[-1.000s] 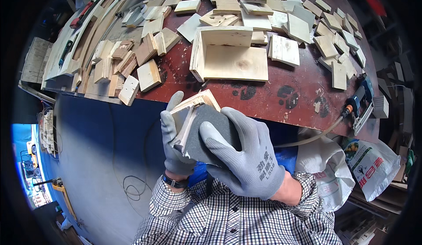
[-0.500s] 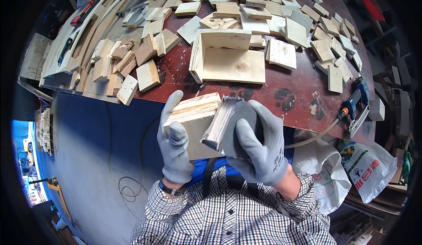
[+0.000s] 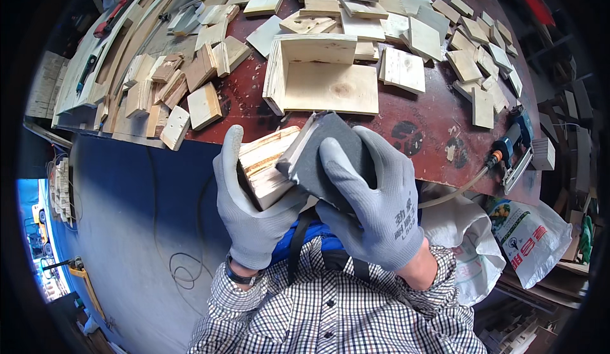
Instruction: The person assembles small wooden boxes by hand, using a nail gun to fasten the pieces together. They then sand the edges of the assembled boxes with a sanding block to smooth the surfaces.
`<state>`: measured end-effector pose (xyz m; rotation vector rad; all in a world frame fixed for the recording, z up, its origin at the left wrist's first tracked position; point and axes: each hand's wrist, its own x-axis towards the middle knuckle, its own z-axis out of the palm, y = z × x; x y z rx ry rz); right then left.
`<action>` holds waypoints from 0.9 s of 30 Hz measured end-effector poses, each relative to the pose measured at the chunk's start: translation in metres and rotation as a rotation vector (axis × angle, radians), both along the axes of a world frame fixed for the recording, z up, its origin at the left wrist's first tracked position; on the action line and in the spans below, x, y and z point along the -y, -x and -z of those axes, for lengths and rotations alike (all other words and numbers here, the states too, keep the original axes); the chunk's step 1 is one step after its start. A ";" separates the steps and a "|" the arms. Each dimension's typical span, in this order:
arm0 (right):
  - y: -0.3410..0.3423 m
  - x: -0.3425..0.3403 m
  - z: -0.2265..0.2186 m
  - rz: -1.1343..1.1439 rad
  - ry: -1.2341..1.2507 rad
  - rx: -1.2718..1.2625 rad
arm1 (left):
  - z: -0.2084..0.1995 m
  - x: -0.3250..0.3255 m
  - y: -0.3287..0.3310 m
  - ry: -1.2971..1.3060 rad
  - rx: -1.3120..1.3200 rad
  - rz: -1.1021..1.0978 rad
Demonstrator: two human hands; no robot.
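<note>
One layered wood block (image 3: pixel 270 163) cupped in the left hand (image 3: pixel 254 224), one dark-covered block (image 3: pixel 343 157) pinched between thumb and fingers of the right hand (image 3: pixel 381 208) at the wood's right end, just off the near edge of the worktop (image 3: pixel 438 109). Beyond, a hosed tool (image 3: pixel 511 143) by the near right corner, a three-board assembly (image 3: pixel 340 92) near that edge's middle, loose boards (image 3: pixel 403 69) toward the far edge.

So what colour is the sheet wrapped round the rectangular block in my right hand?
Dark grey; the wrapped sheet shows best in the head view.
</note>
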<state>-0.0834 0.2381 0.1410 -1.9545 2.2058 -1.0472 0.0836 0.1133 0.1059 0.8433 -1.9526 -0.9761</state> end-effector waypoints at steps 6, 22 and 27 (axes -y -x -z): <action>0.029 -0.010 0.007 0.190 0.125 -0.084 | 0.005 0.002 -0.003 -0.309 -0.083 0.009; 0.008 0.001 0.012 0.113 -0.012 -0.095 | -0.012 -0.002 0.001 -0.794 -0.198 0.086; 0.017 -0.006 0.000 0.117 0.124 -0.067 | -0.004 -0.001 0.002 -0.507 0.028 0.061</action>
